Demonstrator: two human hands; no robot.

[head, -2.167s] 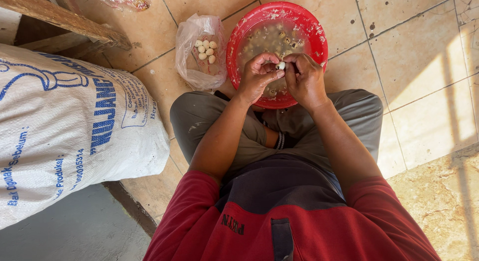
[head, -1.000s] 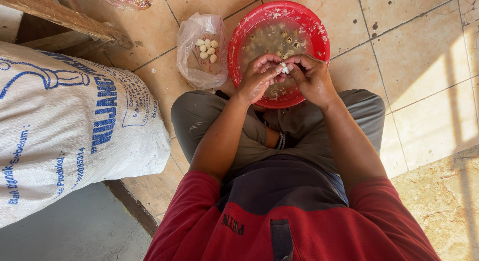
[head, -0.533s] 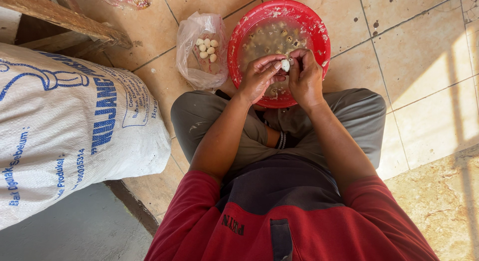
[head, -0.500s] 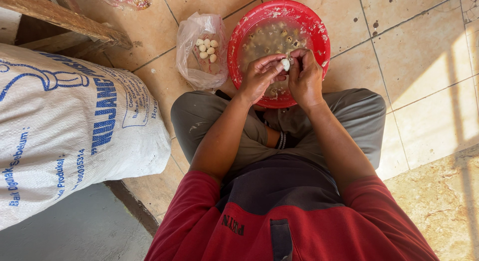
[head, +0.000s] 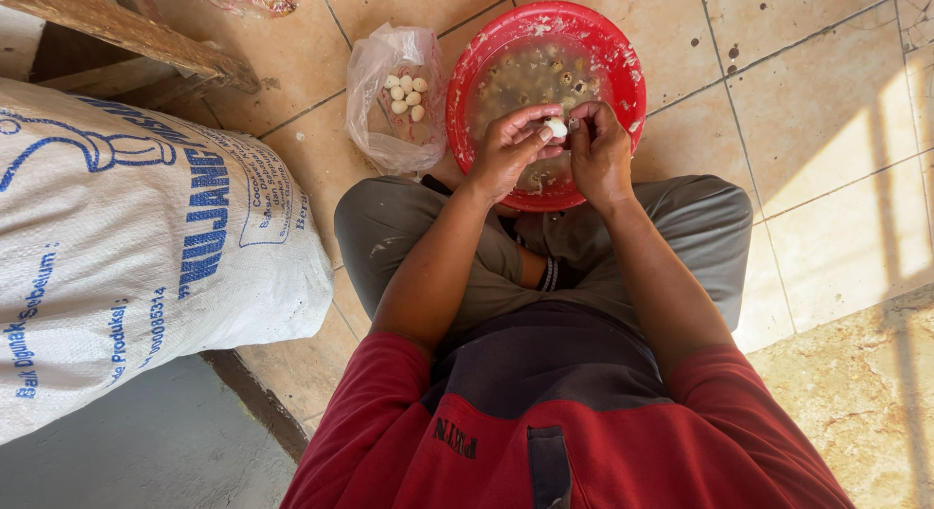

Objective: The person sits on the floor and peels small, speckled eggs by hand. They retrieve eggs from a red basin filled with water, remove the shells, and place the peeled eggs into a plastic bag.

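Note:
A red plastic basin (head: pixel 623 52) sits on the tiled floor in front of my crossed legs, filled with murky water and several small speckled eggs. Over its near rim my left hand (head: pixel 506 154) and my right hand (head: pixel 598 154) meet, both pinching one small white peeled egg (head: pixel 556 128) between the fingertips. To the left of the basin lies a clear plastic bag (head: pixel 389 100) holding several white peeled eggs.
A large white woven sack (head: pixel 136 246) with blue print lies on the left. A wooden beam (head: pixel 126 32) crosses the top left corner. Beige floor tiles (head: pixel 827 129) extend to the right, partly sunlit. Grey concrete (head: pixel 146 451) is at the bottom left.
Both hands stay over the basin's near rim, fingers shifting slightly around the small egg. More of the white egg shows between the fingertips now.

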